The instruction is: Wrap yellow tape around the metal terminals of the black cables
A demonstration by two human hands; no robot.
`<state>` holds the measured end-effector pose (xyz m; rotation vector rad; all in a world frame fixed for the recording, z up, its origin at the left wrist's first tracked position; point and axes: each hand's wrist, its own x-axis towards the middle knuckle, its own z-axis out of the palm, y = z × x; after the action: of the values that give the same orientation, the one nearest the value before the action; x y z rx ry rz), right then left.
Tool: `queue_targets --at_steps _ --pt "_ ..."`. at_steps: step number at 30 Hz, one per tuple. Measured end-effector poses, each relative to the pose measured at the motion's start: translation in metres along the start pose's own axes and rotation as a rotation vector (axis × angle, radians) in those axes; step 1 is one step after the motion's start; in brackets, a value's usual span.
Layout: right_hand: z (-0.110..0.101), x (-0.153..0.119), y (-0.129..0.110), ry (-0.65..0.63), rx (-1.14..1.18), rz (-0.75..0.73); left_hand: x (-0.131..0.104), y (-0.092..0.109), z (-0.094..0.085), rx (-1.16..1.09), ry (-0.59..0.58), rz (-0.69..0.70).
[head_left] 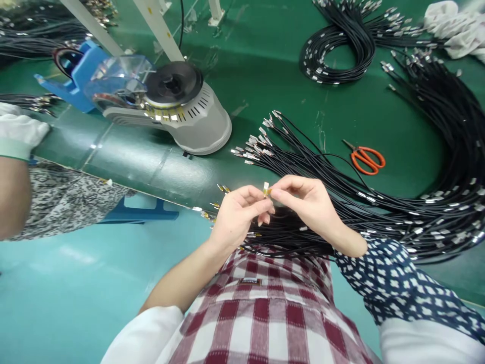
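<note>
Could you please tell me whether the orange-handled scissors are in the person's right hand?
No, the orange-handled scissors lie on the green table, apart from the right hand.

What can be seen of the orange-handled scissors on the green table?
The scissors have two orange, plastic-looking loop handles and short, dark, metallic-looking blades that narrow to a point. The blades look shut or nearly so. They lie flat on the green tabletop, tip toward the picture's upper left, beyond the right hand and inside the curve of the black cables. No hand touches them; they appear to touch only the tabletop.
</note>
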<state>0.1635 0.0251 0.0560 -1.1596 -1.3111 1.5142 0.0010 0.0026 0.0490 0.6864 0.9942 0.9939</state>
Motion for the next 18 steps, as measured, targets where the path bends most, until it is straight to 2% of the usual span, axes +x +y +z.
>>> queue_targets --at_steps 4,10,13,16,18 --pt "-0.001 0.002 0.003 -0.020 0.053 0.019 0.000 -0.001 0.001 -0.032 -0.008 -0.015" --pt "0.001 0.005 0.009 -0.113 0.166 0.029 0.002 -0.008 0.001 -0.057 -0.050 -0.036" --pt "0.006 0.003 0.009 -0.030 0.044 -0.057 0.002 -0.009 0.000 -0.061 -0.029 -0.028" --pt "0.009 -0.002 0.005 0.077 -0.146 -0.221 0.000 -0.009 -0.002 -0.038 -0.015 0.016" --pt "0.008 -0.004 0.002 0.056 -0.182 -0.263 -0.001 -0.009 -0.004 -0.017 -0.002 0.059"
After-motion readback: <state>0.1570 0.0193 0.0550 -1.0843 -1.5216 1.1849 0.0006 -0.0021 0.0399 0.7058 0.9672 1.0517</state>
